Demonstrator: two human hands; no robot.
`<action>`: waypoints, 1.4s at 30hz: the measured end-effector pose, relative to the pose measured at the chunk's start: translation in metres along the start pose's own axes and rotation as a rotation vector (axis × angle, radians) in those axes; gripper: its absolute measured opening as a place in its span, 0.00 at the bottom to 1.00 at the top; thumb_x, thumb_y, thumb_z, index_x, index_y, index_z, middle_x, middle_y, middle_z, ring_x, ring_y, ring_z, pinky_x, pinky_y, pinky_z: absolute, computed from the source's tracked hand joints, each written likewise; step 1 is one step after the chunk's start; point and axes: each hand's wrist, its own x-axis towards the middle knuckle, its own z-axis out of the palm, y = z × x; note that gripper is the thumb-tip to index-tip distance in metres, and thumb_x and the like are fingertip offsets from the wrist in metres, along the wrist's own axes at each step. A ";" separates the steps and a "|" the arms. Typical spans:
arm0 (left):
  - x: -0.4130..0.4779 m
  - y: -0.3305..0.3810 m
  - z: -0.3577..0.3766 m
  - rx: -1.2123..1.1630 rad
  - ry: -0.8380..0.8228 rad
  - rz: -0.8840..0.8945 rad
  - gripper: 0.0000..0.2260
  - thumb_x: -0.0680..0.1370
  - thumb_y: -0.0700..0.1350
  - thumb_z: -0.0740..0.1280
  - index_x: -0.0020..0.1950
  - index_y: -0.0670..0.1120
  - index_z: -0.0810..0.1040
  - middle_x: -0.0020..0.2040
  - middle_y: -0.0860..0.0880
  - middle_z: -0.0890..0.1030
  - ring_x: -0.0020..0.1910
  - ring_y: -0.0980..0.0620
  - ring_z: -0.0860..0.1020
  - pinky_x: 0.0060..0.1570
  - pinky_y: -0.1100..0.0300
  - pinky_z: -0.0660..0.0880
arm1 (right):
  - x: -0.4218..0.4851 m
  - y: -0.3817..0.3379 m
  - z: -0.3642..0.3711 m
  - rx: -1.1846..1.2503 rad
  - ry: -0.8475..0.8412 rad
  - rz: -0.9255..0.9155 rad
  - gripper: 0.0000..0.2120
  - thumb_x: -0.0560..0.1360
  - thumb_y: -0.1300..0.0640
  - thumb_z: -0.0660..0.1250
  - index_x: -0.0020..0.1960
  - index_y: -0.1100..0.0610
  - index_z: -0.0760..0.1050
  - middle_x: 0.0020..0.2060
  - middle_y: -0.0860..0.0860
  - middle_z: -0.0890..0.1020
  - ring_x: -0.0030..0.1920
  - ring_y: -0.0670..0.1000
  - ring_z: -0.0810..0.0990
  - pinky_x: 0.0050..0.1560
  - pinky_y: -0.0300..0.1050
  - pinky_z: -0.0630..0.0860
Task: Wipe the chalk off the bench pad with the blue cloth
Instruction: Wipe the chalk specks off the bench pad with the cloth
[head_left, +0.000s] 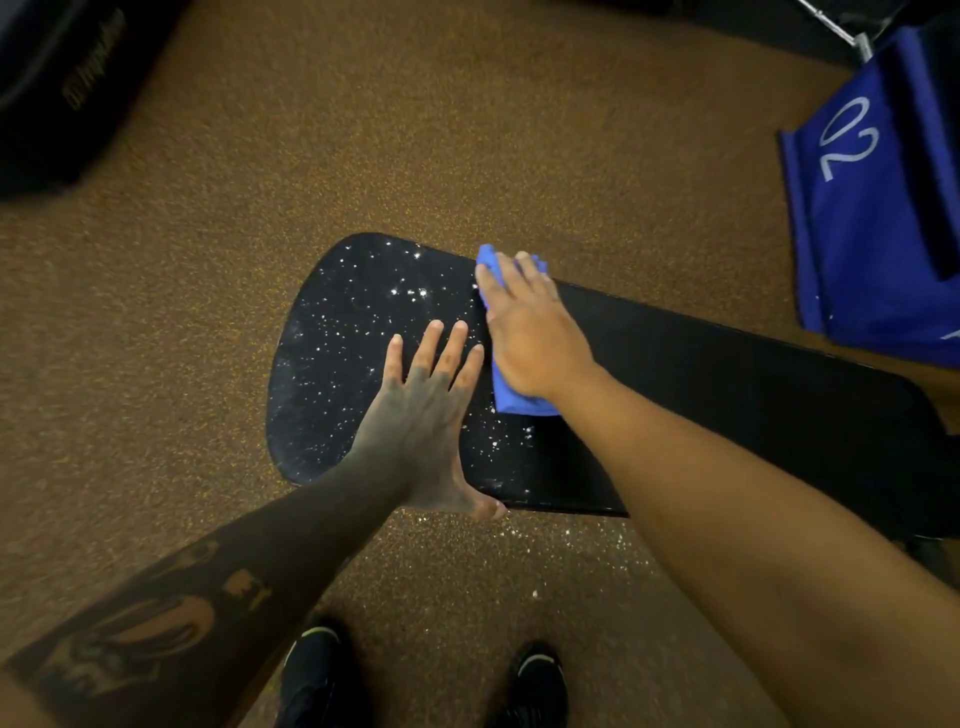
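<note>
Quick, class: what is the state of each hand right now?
Left hand: open, flat on the black padded bench pad.
Right hand: open, pressing the blue cloth.

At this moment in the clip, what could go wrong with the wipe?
The left hand rests flat on the chalk in the path of the blue cloth, so it may block strokes or smear dust. The right hand could sweep specks off the bench pad onto the floor, where some already lie.
</note>
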 end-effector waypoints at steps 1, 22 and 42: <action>0.000 0.000 0.000 -0.004 0.001 0.001 0.72 0.51 0.87 0.53 0.76 0.42 0.27 0.78 0.41 0.28 0.77 0.39 0.29 0.75 0.34 0.40 | 0.004 0.006 -0.002 0.003 0.014 0.079 0.26 0.81 0.59 0.52 0.78 0.59 0.56 0.77 0.59 0.60 0.77 0.62 0.53 0.77 0.59 0.52; -0.004 0.001 -0.002 -0.040 0.005 -0.030 0.74 0.50 0.88 0.53 0.77 0.39 0.30 0.80 0.41 0.31 0.78 0.40 0.30 0.76 0.35 0.40 | 0.008 0.005 -0.002 0.017 0.061 0.092 0.27 0.78 0.64 0.52 0.77 0.63 0.58 0.77 0.62 0.58 0.78 0.62 0.52 0.77 0.60 0.51; -0.002 0.001 -0.003 -0.005 -0.003 -0.022 0.73 0.51 0.88 0.52 0.78 0.41 0.31 0.79 0.40 0.29 0.78 0.40 0.30 0.76 0.35 0.41 | -0.073 -0.010 0.001 -0.014 0.002 0.011 0.29 0.77 0.62 0.48 0.78 0.61 0.57 0.78 0.60 0.56 0.79 0.61 0.49 0.77 0.59 0.51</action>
